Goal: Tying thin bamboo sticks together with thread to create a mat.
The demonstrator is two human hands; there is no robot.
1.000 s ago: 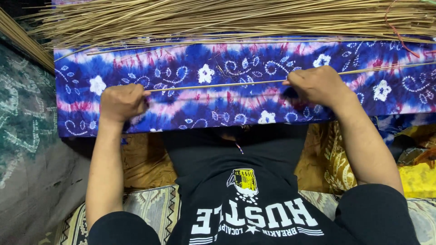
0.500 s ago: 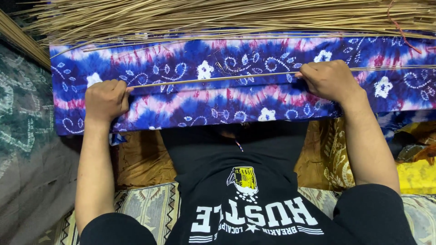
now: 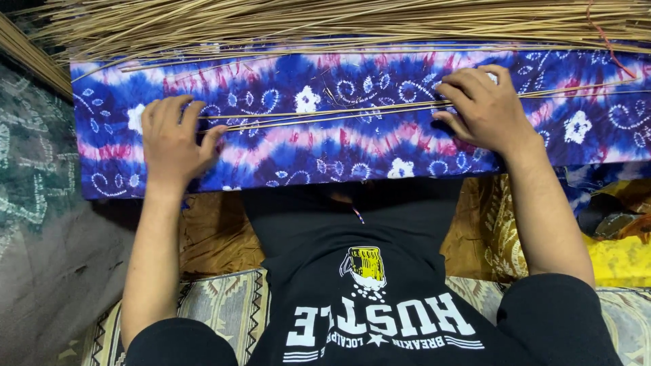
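A blue, pink and white tie-dye cloth (image 3: pixel 339 146) covers a long flat surface in front of me. A few thin tan sticks (image 3: pixel 325 112) lie across it, running left to right. My left hand (image 3: pixel 173 139) rests on the cloth with fingers slightly spread, fingertips at the sticks' left end. My right hand (image 3: pixel 485 108) presses down on the same sticks toward their right part, fingers curled over them. Behind the cloth lies a thick pile of many similar sticks (image 3: pixel 339 24).
A red cord (image 3: pixel 600 30) wraps the stick pile at the far right. A grey-green patterned fabric (image 3: pixel 30 203) lies to the left, yellow and brown fabrics (image 3: pixel 624 251) to the right, a patterned cushion (image 3: pixel 224 305) under me.
Both hands have shifted farther up the cloth toward the pile, rolling the thin sticks along. The view has tilted so the cloth sits lower.
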